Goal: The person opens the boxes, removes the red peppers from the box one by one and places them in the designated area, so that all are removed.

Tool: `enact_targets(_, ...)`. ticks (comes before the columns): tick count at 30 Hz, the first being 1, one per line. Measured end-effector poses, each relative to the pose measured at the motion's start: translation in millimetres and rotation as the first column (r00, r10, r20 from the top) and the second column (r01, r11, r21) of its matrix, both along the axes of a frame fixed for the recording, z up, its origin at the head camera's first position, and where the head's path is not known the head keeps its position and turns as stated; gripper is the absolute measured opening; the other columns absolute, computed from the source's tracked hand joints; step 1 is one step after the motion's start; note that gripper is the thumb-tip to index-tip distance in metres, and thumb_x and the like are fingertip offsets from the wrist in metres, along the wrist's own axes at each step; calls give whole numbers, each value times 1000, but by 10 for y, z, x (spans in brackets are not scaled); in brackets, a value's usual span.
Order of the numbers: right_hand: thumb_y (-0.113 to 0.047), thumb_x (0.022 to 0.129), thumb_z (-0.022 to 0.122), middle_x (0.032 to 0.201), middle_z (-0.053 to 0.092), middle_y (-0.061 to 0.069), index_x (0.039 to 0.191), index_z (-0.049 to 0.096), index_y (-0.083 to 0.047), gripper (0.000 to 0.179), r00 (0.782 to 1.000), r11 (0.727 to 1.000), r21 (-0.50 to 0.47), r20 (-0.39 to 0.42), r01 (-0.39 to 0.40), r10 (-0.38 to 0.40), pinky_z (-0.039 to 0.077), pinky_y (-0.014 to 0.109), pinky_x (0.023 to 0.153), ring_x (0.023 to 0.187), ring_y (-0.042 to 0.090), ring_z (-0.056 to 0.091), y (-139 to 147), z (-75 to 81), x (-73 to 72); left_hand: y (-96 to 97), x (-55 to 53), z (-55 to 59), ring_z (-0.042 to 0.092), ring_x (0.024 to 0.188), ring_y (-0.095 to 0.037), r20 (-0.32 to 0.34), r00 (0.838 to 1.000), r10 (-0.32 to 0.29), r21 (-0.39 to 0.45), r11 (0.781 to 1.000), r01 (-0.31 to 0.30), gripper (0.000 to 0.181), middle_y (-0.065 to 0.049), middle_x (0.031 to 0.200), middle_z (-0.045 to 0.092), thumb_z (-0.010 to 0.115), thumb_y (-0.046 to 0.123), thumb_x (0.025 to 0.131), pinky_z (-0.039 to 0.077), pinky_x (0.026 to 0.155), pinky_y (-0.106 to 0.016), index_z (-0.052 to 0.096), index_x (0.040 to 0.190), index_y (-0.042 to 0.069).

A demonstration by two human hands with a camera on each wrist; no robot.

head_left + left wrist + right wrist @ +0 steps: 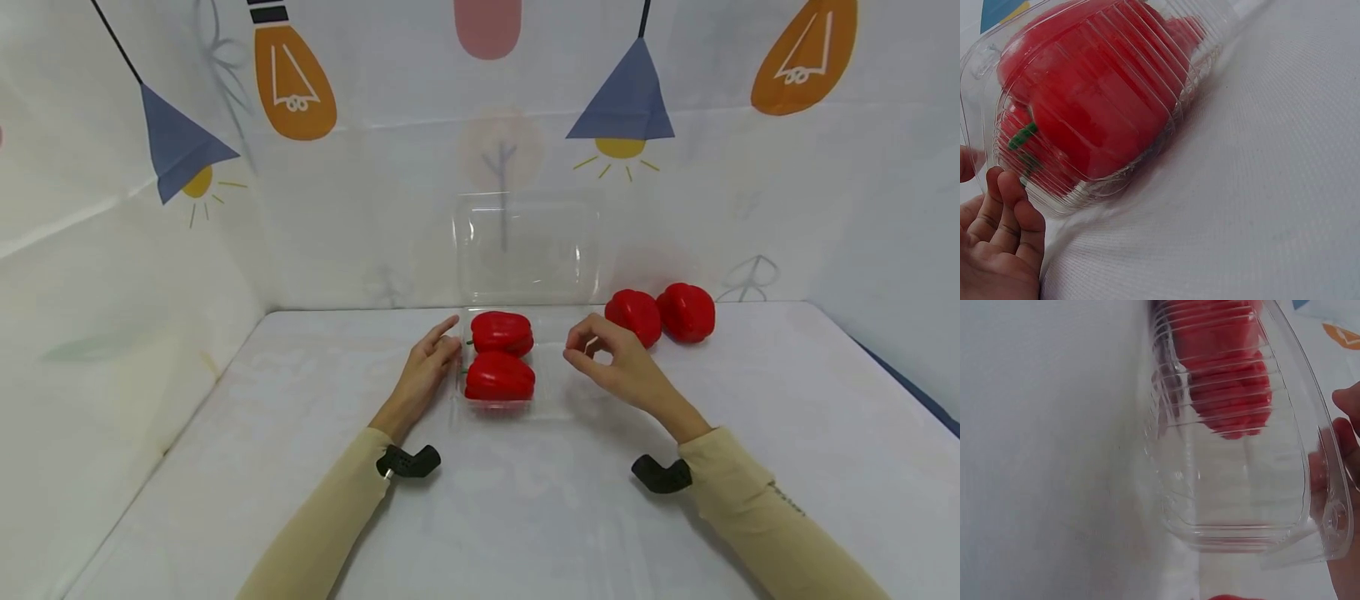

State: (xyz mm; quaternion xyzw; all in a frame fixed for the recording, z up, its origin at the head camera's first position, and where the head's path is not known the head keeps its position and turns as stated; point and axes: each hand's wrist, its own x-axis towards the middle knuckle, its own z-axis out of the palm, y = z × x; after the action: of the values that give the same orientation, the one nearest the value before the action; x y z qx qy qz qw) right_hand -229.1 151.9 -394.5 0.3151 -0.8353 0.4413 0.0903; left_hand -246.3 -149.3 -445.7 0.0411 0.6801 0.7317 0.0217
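Note:
Two red bell peppers lie one behind the other in the left part of a clear plastic clamshell container, whose lid stands raised at the back. My left hand rests against the container's left end. In the left wrist view, its bent fingertips touch or nearly touch the clear wall beside the green stems. Over the container's right part is my right hand, fingers loosely curved and nothing visible between thumb and fingers. The right wrist view shows it beyond the clear rim; contact is hard to tell.
Two more red bell peppers sit side by side at the back right, just behind my right hand. A white cloth covers the table. Behind it hangs a pale curtain printed with lamps and bulbs.

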Motion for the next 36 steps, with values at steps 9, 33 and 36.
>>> enact_targets(9, -16, 85, 69, 105, 61, 6, 109, 54, -15, 28, 991, 995, 82, 127, -53, 42, 52, 29, 83, 93, 16, 58, -106, 40, 42, 6, -4, 16, 46, 77, -8, -19, 1000, 1, 3, 1000, -1, 47, 6, 79, 50, 51, 19, 97, 37, 66, -18, 41, 143, 15)
enact_targets(33, -32, 79, 72, 134, 44, 2, 136, 48, -24, 62, 996, 946, 317, 79, -63, 40, 53, 42, 86, 119, 22, 48, -791, 131, 157, -8, -27, -7, 49, 80, -8, -6, 1000, -23, 8, 1000, 23, 48, 5, 83, 51, 52, 22, 97, 41, 72, -17, 41, 143, 16)
enact_targets(36, -35, 78, 72, 132, 44, 3, 134, 52, -22, 61, 999, 925, 379, 16, -39, 36, 54, 42, 85, 118, 24, 49, -865, 133, 183, -12, -23, -3, 48, 80, -8, -8, 1000, -15, 5, 1000, 15, 47, 5, 83, 51, 52, 21, 97, 41, 72, -17, 41, 143, 15)
